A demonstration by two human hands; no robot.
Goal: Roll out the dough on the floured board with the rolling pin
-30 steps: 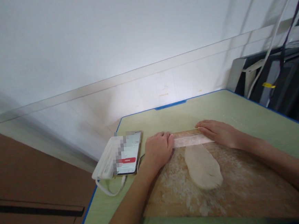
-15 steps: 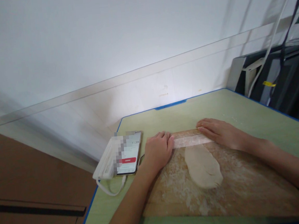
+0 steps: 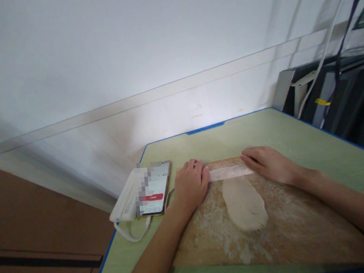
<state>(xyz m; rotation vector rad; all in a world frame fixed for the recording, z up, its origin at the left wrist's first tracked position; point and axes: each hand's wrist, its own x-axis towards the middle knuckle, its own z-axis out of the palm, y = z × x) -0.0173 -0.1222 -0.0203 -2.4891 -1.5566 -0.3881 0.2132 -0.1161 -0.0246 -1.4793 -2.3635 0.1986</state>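
Both ends of the rolling pin (image 3: pixel 229 173) suit gripping — left hand (image 3: pixel 191 184) and right hand (image 3: pixel 270 163) clasp them, soft-looking dough (image 3: pixel 246 205) between.

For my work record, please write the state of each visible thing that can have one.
Board: dusted with flour.
Dough: flattened, oblong, on the board.
Rolling pin: whitish, across the dough's far end.
Left hand: curled over rolling pin's left end.
Right hand: laid over its right end.
Phone: face up, screen lit.
White cable: bent into a curve.
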